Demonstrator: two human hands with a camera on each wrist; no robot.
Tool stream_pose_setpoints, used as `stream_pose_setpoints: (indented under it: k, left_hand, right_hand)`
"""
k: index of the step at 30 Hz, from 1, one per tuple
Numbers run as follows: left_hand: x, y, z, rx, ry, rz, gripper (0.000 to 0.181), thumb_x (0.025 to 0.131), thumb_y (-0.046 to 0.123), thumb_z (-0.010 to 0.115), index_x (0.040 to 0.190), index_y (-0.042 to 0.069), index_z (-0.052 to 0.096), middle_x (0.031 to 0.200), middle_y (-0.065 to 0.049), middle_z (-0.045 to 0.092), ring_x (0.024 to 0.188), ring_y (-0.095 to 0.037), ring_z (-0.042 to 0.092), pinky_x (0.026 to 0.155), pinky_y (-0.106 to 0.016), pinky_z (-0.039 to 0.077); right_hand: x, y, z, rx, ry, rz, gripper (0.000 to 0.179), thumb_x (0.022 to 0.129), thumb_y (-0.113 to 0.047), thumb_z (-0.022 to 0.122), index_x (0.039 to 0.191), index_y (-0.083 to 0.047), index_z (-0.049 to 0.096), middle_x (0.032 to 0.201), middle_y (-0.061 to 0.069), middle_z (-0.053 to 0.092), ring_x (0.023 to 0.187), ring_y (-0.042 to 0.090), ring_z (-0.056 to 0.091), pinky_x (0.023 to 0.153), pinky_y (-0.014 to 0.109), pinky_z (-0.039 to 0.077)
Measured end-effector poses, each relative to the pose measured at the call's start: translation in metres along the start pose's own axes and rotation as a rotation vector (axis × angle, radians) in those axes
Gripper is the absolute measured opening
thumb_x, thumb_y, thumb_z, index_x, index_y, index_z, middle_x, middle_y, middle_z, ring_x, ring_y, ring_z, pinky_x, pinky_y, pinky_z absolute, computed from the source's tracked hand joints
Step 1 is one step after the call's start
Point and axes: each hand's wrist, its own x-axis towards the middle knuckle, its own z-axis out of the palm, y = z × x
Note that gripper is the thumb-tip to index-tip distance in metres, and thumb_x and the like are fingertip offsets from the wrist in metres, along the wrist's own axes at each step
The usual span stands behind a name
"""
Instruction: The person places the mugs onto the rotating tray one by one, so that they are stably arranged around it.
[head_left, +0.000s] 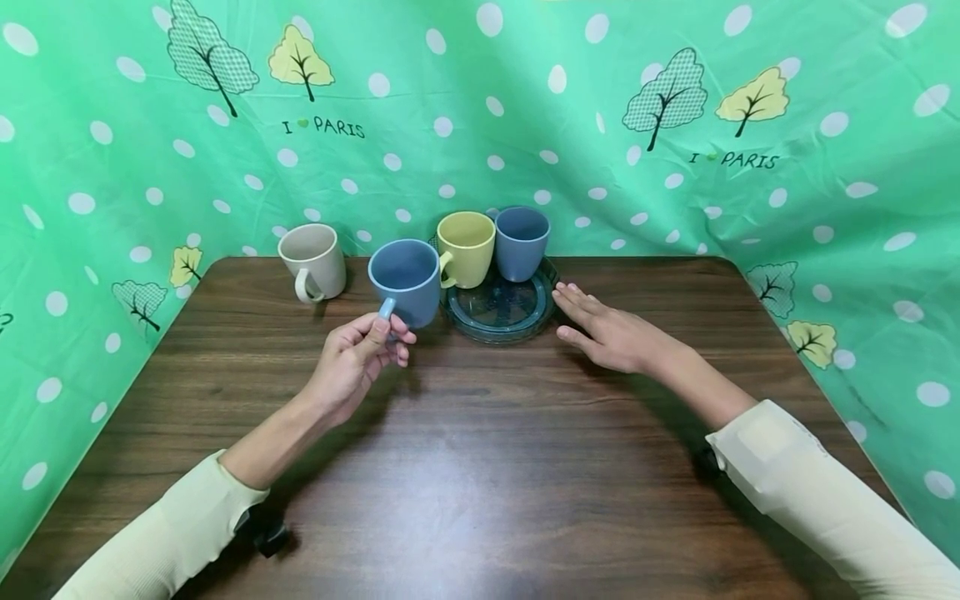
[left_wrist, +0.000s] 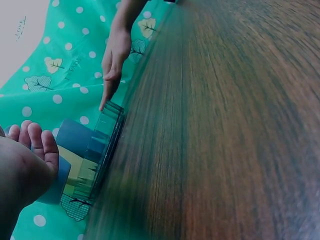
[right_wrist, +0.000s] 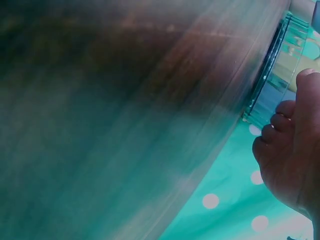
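My left hand [head_left: 356, 362] pinches the handle of a blue mug [head_left: 408, 283], which is held upright above the table just left of a round, clear bluish tray [head_left: 498, 329]. Inside that tray stand a yellow mug [head_left: 468, 250] and a second blue mug [head_left: 522, 243], side by side toward the back. My right hand [head_left: 618, 333] has its fingers straight, with the fingertips at the tray's right rim; whether they touch it I cannot tell. In the left wrist view, the left hand [left_wrist: 30, 160] partly hides the held mug.
A pale grey mug [head_left: 318, 262] stands at the back left of the brown wooden table [head_left: 480, 467], its handle facing forward. Behind the table hangs a green curtain [head_left: 480, 108] with white dots and printed trees.
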Motion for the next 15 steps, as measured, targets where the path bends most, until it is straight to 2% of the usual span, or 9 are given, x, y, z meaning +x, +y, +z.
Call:
stream_pose_setpoints:
  k: [15]
  left_hand:
    - [0.0043,0.0009,0.0046,0.008,-0.005,-0.027,0.03,0.122,0.023,0.05,0.108,0.012,0.074,0.103,0.0,0.079,0.088,-0.011,0.072,0.085,-0.027,0.065]
  right_hand:
    - [-0.0043,-0.0065,0.0023,0.018,-0.009,0.005,0.077,0.122,-0.056,0.039,0.183,-0.016,0.015,0.192,0.014,0.008,0.177,0.043,0.015,0.139,0.07,0.026]
